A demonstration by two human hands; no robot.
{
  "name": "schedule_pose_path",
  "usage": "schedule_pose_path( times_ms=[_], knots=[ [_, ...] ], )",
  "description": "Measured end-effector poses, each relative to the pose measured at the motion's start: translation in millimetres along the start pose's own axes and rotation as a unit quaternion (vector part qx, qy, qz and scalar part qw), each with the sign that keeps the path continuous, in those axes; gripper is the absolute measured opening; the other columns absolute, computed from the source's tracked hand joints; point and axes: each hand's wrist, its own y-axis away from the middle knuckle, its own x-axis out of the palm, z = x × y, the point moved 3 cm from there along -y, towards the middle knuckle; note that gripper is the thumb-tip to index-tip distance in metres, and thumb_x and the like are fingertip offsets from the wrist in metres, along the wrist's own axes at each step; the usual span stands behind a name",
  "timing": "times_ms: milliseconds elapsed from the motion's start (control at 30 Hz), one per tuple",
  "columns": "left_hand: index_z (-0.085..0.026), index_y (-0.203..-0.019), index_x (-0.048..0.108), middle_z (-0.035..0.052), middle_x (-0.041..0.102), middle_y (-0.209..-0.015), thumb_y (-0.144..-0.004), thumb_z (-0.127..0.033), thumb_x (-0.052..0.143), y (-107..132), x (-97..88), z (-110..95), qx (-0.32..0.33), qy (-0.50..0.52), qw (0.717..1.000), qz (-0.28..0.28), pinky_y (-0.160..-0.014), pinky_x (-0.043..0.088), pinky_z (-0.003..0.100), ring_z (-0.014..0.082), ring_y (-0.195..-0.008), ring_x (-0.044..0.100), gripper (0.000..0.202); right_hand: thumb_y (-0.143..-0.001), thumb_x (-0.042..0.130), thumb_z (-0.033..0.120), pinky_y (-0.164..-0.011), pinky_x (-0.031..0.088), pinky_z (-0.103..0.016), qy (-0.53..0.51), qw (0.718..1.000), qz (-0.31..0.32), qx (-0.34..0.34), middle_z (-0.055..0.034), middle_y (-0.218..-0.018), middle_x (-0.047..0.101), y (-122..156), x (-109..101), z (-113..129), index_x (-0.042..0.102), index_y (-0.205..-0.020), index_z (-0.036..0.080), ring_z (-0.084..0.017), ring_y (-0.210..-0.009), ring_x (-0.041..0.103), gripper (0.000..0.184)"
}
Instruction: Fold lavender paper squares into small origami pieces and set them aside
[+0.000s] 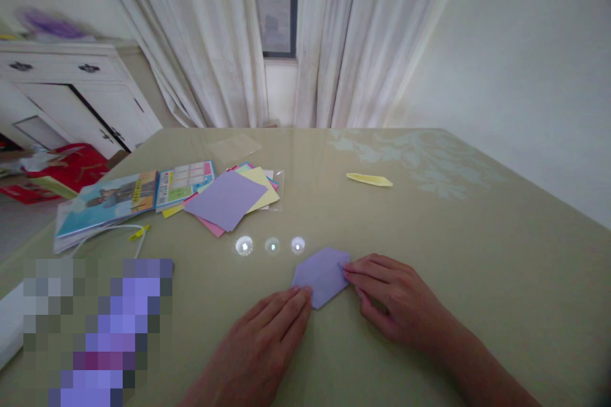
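Glossy beige tabletop (477, 261), pale fabric curtains (191, 25) beyond at 12 o'clock. Bare left hand (270, 331) laid flat, fingers together, grip not closed. Bare right hand (396, 299), fingers reaching inward; pinching or not, cannot tell. Lavender folded-paper hexagon (322, 275) on the tabletop between them, long axis roughly 8 to 2 o'clock: left fingertips rest on its 7 o'clock edge, right fingertips touch its 3 o'clock edge, neither hand nearer. Slim yellow folded-paper strip (370, 180) well apart, 1 o'clock of hexagon.

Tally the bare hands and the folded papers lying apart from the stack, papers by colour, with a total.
Hands: 2 (left hand, right hand)
Purple folded paper: 1, touched by both
Yellow folded paper: 1, untouched
Total: 4
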Motion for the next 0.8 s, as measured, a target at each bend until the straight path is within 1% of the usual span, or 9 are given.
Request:
schedule_pose_path(
  times_ms=[133,233,333,433,500,567,633,733,800],
  knots=[
    [-0.014,-0.151,0.054,0.0091,0.064,-0.155,-0.075,0.006,0.046,3,2.3,2,0.004,0.004,1.0,-0.003,-0.11,0.059,0.036,0.0234,-0.136,0.066,0.079,-0.094,0.057,0.013,-0.099,0.063,-0.043,-0.003,1.0,0.0,0.022,-0.01,-0.12,0.083,0,6,2,0.079,-0.122,0.02,-0.024,-0.106,0.078,0.036],
    [-0.016,-0.152,0.054,0.0091,0.062,-0.157,-0.077,0.005,0.048,5,2.9,0,0.007,0.003,1.0,0.001,-0.112,0.058,0.037,0.0242,-0.139,0.064,0.078,-0.096,0.058,0.015,-0.101,0.062,-0.043,-0.002,0.999,0.016,0.034,-0.0099,-0.119,0.083,0,8,4,0.08,-0.12,0.019,-0.025,-0.107,0.078,0.033],
    [-0.015,-0.153,0.053,0.0096,0.063,-0.156,-0.08,0.003,0.049,2,3.4,-4,0.003,0.002,1.0,-0.003,-0.113,0.057,0.038,0.0253,-0.14,0.063,0.075,-0.096,0.059,0.013,-0.103,0.062,-0.045,0.011,0.998,0.041,0.048,-0.0102,-0.124,0.082,3,11,6,0.079,-0.123,0.017,-0.026,-0.112,0.077,0.034],
    [-0.014,-0.151,0.055,0.0102,0.064,-0.155,-0.078,0.004,0.049,0,6.9,-5,-0.009,0.007,1.0,-0.004,-0.112,0.058,0.04,0.0268,-0.138,0.064,0.075,-0.092,0.059,0.01,-0.104,0.062,-0.046,0.023,0.996,0.058,0.057,-0.0112,-0.133,0.078,9,15,8,0.078,-0.127,0.017,-0.028,-0.117,0.075,0.04],
    [-0.016,-0.151,0.056,0.009,0.064,-0.155,-0.076,0.005,0.05,2,10.8,-3,-0.019,0.023,1.0,0.0,-0.114,0.057,0.041,0.0263,-0.139,0.064,0.078,-0.093,0.059,0.011,-0.106,0.061,-0.046,0.019,0.996,0.047,0.069,-0.0125,-0.135,0.077,13,17,9,0.076,-0.129,0.016,-0.028,-0.119,0.074,0.04],
    [-0.022,-0.155,0.052,0.0062,0.061,-0.158,-0.076,0.007,0.049,5,14.6,2,-0.028,0.045,0.999,0.009,-0.117,0.054,0.042,0.0242,-0.142,0.062,0.084,-0.096,0.059,0.013,-0.107,0.059,-0.045,0.002,0.996,0.035,0.081,-0.0126,-0.135,0.077,14,19,8,0.075,-0.131,0.017,-0.026,-0.12,0.073,0.038],
    [-0.026,-0.163,0.041,0.0047,0.055,-0.164,-0.076,0.008,0.045,9,15.9,7,-0.038,0.075,0.996,0.013,-0.119,0.052,0.042,0.0214,-0.147,0.056,0.093,-0.099,0.06,0.015,-0.108,0.058,-0.045,-0.026,0.995,0.025,0.095,-0.0124,-0.132,0.077,11,18,4,0.073,-0.132,0.018,-0.025,-0.12,0.072,0.035],
    [-0.028,-0.171,0.022,0.0065,0.043,-0.172,-0.085,0.006,0.041,7,12.5,18,-0.098,0.136,0.986,0.01,-0.122,0.049,0.044,0.0203,-0.155,0.047,0.094,-0.099,0.059,0.012,-0.112,0.054,-0.045,-0.074,0.988,0.031,0.133,-0.0138,-0.134,0.073,-5,14,-9,0.068,-0.134,0.017,-0.026,-0.126,0.066,0.036],
    [-0.028,-0.17,0.027,0.009,0.045,-0.171,-0.096,-0.006,0.043,-2,8.9,29,-0.181,0.172,0.968,0.006,-0.123,0.046,0.048,0.0239,-0.154,0.047,0.079,-0.094,0.061,0.008,-0.116,0.049,-0.048,-0.098,0.981,0.072,0.15,-0.0157,-0.14,0.068,-22,13,-21,0.064,-0.139,0.017,-0.028,-0.131,0.061,0.046]
  ],
)
